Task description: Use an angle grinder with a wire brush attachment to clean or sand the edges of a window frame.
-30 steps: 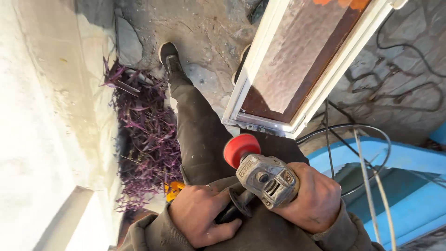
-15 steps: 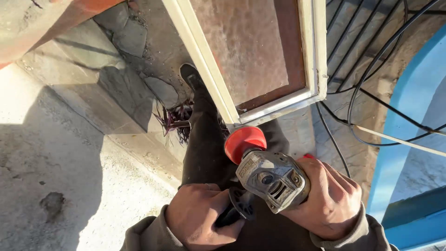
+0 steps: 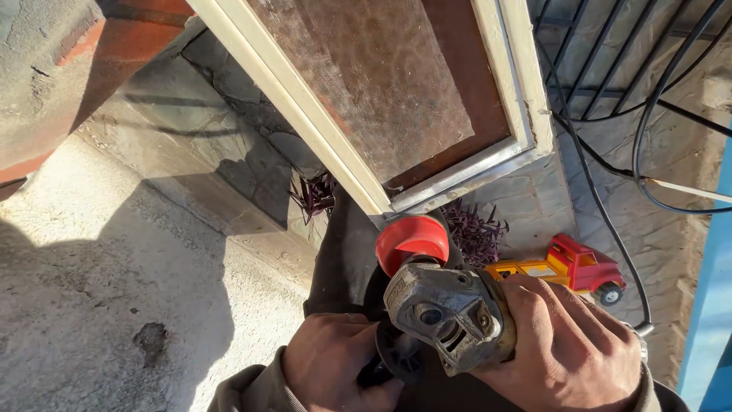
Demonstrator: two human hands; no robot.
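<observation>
Hands, 2, left hand (image 3: 335, 366) and right hand (image 3: 568, 347), grip 1 angle grinder (image 3: 446, 309).

The one camera sits on my head, looking steeply down and close over my left hand (image 3: 335, 366) and right hand (image 3: 568, 347) on the angle grinder (image 3: 446, 309), framed panel (image 3: 396, 99) just beyond

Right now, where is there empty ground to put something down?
The pale concrete floor on the left is bare, bordered by the stone step and the person's leg. It is crowded to the right: a toy truck, purple plants and black cables lie under the framed panel. Both hands, left hand and right hand, grip the grinder.
</observation>
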